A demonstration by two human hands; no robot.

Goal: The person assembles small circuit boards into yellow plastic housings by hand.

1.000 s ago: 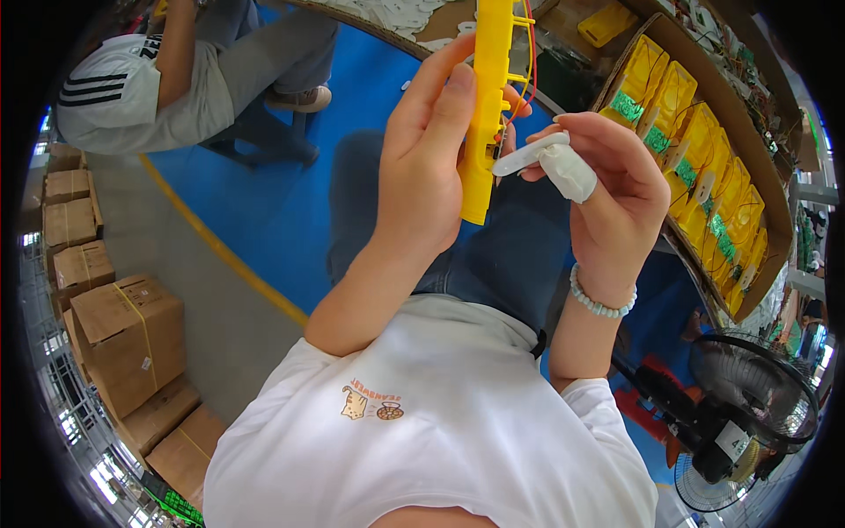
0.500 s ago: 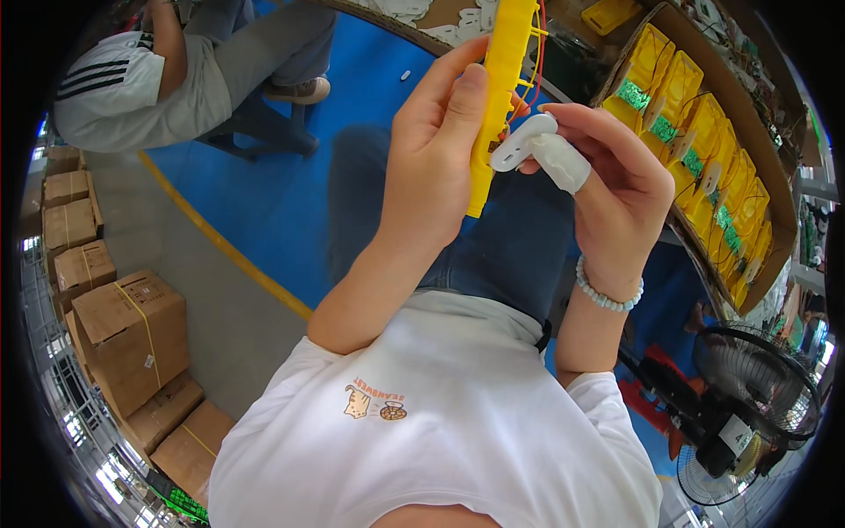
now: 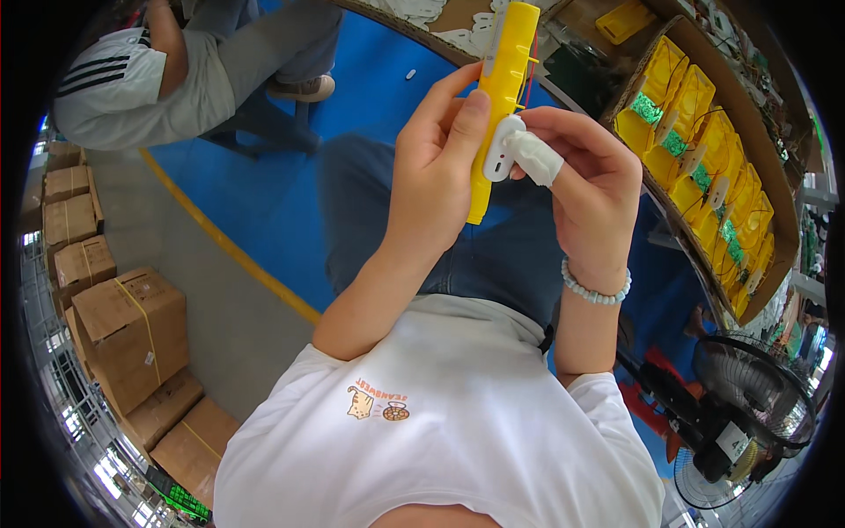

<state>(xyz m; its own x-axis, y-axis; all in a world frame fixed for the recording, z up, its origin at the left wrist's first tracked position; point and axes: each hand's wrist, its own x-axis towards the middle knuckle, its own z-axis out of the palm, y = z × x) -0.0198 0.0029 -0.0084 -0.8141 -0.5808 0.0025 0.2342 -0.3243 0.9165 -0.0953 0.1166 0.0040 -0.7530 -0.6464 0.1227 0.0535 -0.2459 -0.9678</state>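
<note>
Clasping a long yellow housing (image 3: 509, 57), the left hand (image 3: 431, 172) is clamped around its left side, with the thumb laid along the face turned toward the wearer. The housing is held above the wearer's dark trousers (image 3: 365, 207), slanted so that its far end leans to the right. At its right edge, toward the near end, the right hand (image 3: 598, 180) has its thumb and fingers together on a white oval piece (image 3: 499, 160) (that thumb wears a white wrapping (image 3: 539, 160)). The oval piece overlaps the housing's edge in this view, though I cannot tell whether it is seated there. A thin red wire (image 3: 529, 88) runs along the housing's right side, and a pale bead bracelet (image 3: 596, 290) circles the wrist to its lower right. Right of the housing, a cardboard carton (image 3: 746, 128) holds a row of similar yellow shells (image 3: 691, 92) with green boards (image 3: 647, 107). Beyond the housing's far end, white parts (image 3: 462, 37) lie on a bench. Well to its left, a co-worker (image 3: 145, 97) sits on a dark stool (image 3: 264, 128); a black fan (image 3: 748, 387) stands to its lower right.
</note>
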